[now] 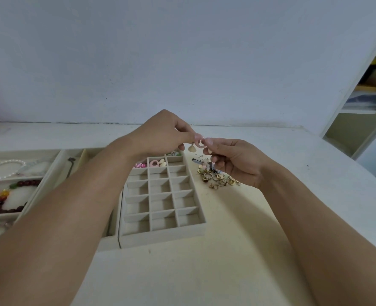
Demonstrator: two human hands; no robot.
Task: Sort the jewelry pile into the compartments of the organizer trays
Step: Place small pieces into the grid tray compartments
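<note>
fingers (189,136) of the left hand (160,133) were curled and pinched on a small pink ring-shaped earring (199,143) with a cream shell-like drop (191,148) hanging below it, while the right hand (237,160) pinched the same piece from the other side. the earring was held in the air above the far right corner of the beige velvet grid tray (202,217), apart from everything below.

the remaining pile of small gold-toned rings and clips (218,176) was seen on the pale surface (226,250) just right of the tray, under the right hand. pink and cream pieces (157,162) were already lying in a far compartment of the grid; most nearer cells were bare. a white pearl bracelet (3,166) and dark red bead strands (3,195) were laid in the wider tray at the left.

it was judged that the earring was being checked or untangled. the step would be done well if the drop were freed first, the piece then lowered into the cell holding its pink match, and released close to the lining so it would not bounce out.
</note>
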